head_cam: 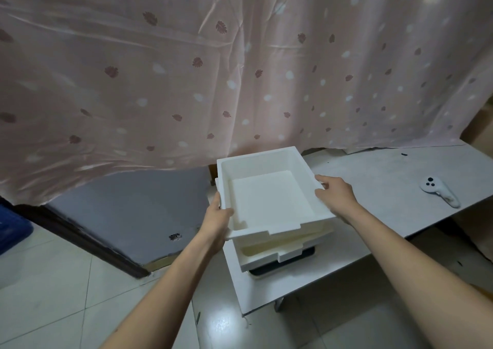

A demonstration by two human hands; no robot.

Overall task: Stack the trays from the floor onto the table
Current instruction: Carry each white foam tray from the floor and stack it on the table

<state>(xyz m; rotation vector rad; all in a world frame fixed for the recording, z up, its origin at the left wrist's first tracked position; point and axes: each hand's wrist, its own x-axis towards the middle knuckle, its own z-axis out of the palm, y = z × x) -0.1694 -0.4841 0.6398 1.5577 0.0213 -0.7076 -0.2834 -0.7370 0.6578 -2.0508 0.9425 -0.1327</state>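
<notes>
Trays are the work item: a white top tray [269,196] sits between both hands, over a second white tray [266,252] and a dark-edged item [282,264] at the bottom of the stack, all at the near left corner of the grey table [373,183]. Left hand [217,219] grips the near left corner of the top tray, thumb over the rim and fingers hidden beneath the lip. Right hand [334,191] holds the right wall, fingers curled over the rim. Whether the top tray is fully seated on the one below cannot be told; it lies slightly skewed to it, with its near edge overhanging. The material looks like moulded foam or thin plastic, so it is judged light, fairly stiff and matt rather than slippery, but liable to dent or crack at the thin rim under a hard pinch. Recommended hold: opposite walls, with support under the lip, not at the notched near edge [282,232]. Square the tray to the stack before releasing it, since the stack stands close to the table edge. A white controller [440,189] lies on the table well to the right of the right hand; a pink patterned curtain [186,68] hangs beyond both hands; tiled floor [53,282] lies below the left forearm.
</notes>
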